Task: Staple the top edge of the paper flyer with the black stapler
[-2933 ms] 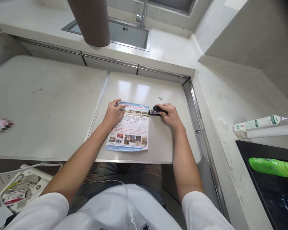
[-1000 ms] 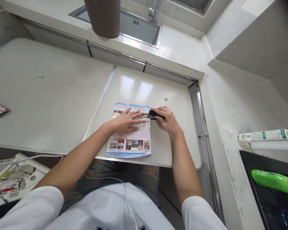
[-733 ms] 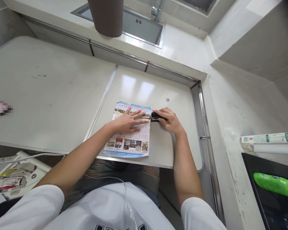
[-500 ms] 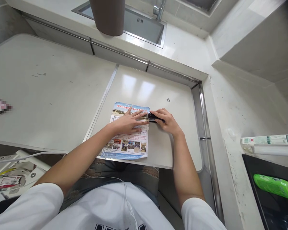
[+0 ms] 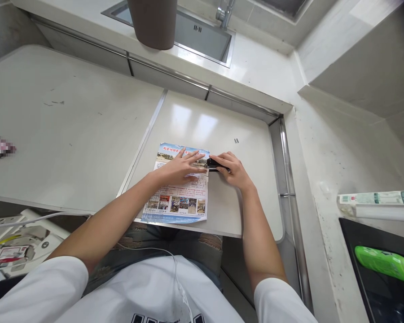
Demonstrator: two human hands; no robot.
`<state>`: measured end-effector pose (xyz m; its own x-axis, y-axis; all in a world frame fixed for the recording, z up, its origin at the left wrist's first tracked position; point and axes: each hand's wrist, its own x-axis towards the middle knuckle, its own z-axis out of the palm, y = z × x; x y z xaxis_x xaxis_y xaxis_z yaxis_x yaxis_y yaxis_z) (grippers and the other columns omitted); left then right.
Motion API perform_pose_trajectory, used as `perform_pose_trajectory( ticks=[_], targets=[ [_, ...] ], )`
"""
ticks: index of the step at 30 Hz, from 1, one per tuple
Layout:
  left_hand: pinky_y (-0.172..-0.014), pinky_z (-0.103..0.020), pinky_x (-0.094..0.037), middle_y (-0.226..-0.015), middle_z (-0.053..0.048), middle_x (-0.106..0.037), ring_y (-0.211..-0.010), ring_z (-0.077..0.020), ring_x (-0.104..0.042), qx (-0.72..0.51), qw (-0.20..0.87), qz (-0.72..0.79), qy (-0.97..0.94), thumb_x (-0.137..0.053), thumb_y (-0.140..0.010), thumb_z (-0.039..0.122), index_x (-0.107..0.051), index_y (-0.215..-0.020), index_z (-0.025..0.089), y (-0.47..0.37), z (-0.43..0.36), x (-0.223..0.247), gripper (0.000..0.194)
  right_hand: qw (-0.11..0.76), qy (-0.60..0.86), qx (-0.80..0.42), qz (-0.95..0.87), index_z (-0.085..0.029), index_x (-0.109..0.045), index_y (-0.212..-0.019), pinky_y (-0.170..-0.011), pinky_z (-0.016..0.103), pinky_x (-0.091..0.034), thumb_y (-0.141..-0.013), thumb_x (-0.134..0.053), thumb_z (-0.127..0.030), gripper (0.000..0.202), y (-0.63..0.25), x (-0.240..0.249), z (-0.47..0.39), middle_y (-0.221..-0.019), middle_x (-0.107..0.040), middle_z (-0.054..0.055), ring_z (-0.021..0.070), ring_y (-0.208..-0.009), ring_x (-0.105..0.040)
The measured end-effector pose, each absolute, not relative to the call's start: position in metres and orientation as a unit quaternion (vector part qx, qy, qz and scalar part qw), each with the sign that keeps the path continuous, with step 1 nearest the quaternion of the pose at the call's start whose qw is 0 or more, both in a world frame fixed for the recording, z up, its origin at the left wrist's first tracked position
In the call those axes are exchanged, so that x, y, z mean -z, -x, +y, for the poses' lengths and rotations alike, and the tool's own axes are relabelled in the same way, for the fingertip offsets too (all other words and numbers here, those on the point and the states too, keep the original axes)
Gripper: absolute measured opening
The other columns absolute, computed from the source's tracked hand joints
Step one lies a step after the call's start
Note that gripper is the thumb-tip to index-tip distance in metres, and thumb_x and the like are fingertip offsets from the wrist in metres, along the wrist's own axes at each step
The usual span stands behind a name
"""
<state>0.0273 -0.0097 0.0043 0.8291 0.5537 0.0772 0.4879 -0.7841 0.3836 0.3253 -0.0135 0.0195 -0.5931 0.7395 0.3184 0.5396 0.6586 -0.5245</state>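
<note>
A printed flyer (image 5: 175,219) with a blue header, red lettering and a row of small photos lies on the white table near its front edge. Rows of thin staple-like marks run along its lower left side. My left hand (image 5: 180,170) rests flat on the flyer with fingers spread. My right hand (image 5: 234,169) is closed around a black stapler (image 5: 214,164), whose front end sits at the flyer's right edge. Part of the stapler is hidden under my right fingers. Two small staple strips (image 5: 236,141) lie on the table beyond my right hand.
A brown bin (image 5: 154,24) stands on the counter by the steel sink (image 5: 202,38). Small scraps (image 5: 55,103) are scattered on the left table half. A green bottle (image 5: 385,264) and a packaged roll (image 5: 377,198) lie at the right. A white cart (image 5: 23,242) stands at lower left.
My left hand has shifted very slightly up and left on the flyer. My right hand and the stapler stay almost where they were.
</note>
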Motion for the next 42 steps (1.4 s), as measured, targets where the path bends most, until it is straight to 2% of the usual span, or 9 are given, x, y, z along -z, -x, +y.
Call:
perform_pose_trajectory(
  ticks=[4, 10, 19, 25, 31, 35, 42],
  targets=[
    [-0.134, -0.075, -0.012, -0.183, -0.013, -0.024, -0.17, -0.04, -0.023, -0.081, 0.182, 0.274, -0.941, -0.068, -0.108, 0.034, -0.059, -0.161, 0.038, -0.028, -0.009, 0.0, 0.053, 0.274, 0.374, -0.193, -0.865, -0.038, -0.062, -0.158, -0.095, 0.05, -0.055, -0.113, -0.046, -0.049, 0.049, -0.323, -0.019, -0.014, -0.113, -0.074, 0.009, 0.0289, -0.1, -0.06],
    [-0.134, -0.074, -0.008, -0.184, -0.009, -0.021, -0.169, -0.0397, -0.026, -0.112, 0.193, 0.267, -0.937, -0.069, -0.107, 0.03, -0.058, -0.161, 0.042, -0.029, -0.01, 0.005, 0.057, 0.268, 0.362, -0.214, -0.867, -0.039, -0.058, -0.161, -0.094, 0.047, -0.056, -0.113, -0.05, -0.051, 0.051, -0.315, -0.022, -0.016, -0.112, -0.072, 0.009, 0.0278, -0.1, -0.061],
    [-0.134, -0.074, -0.01, -0.183, -0.013, -0.027, -0.169, -0.0384, -0.026, -0.107, 0.184, 0.262, -0.941, -0.067, -0.108, 0.033, -0.058, -0.161, 0.04, -0.03, -0.01, 0.006, 0.054, 0.264, 0.379, -0.179, -0.868, -0.039, -0.06, -0.16, -0.093, 0.048, -0.054, -0.114, -0.045, -0.048, 0.049, -0.306, -0.022, -0.017, -0.112, -0.073, 0.009, 0.0286, -0.1, -0.058],
    [-0.135, -0.073, -0.008, -0.181, -0.009, -0.033, -0.168, -0.0391, -0.03, -0.13, 0.205, 0.26, -0.935, -0.068, -0.107, 0.033, -0.057, -0.161, 0.046, -0.03, -0.01, 0.006, 0.056, 0.222, 0.395, -0.143, -0.88, -0.04, -0.058, -0.162, -0.094, 0.049, -0.051, -0.114, -0.043, -0.046, 0.05, -0.299, -0.021, -0.018, -0.113, -0.072, 0.01, 0.0298, -0.101, -0.059],
    [-0.133, -0.075, -0.011, -0.177, -0.012, -0.04, -0.167, -0.0388, -0.031, -0.11, 0.186, 0.265, -0.94, -0.066, -0.109, 0.035, -0.055, -0.163, 0.046, -0.032, -0.01, 0.005, 0.056, 0.218, 0.401, -0.135, -0.88, -0.041, -0.055, -0.164, -0.093, 0.049, -0.05, -0.114, -0.042, -0.043, 0.051, -0.295, -0.022, -0.02, -0.113, -0.072, 0.01, 0.0303, -0.101, -0.058],
    [-0.133, -0.074, -0.014, -0.178, -0.014, -0.037, -0.168, -0.0379, -0.028, -0.093, 0.171, 0.27, -0.943, -0.067, -0.108, 0.034, -0.054, -0.163, 0.043, -0.032, -0.011, 0.005, 0.057, 0.216, 0.404, -0.127, -0.88, -0.041, -0.056, -0.163, -0.089, 0.048, -0.049, -0.115, -0.043, -0.04, 0.05, -0.294, -0.023, -0.022, -0.112, -0.073, 0.009, 0.0305, -0.1, -0.057],
    [-0.134, -0.073, -0.011, -0.18, -0.01, -0.036, -0.168, -0.0378, -0.029, -0.107, 0.184, 0.274, -0.938, -0.066, -0.108, 0.034, -0.053, -0.164, 0.046, -0.032, -0.012, 0.008, 0.058, 0.214, 0.415, -0.125, -0.875, -0.04, -0.06, -0.16, -0.089, 0.05, -0.049, -0.113, -0.046, -0.035, 0.049, -0.292, -0.02, -0.022, -0.112, -0.073, 0.009, 0.031, -0.102, -0.057]
  ],
)
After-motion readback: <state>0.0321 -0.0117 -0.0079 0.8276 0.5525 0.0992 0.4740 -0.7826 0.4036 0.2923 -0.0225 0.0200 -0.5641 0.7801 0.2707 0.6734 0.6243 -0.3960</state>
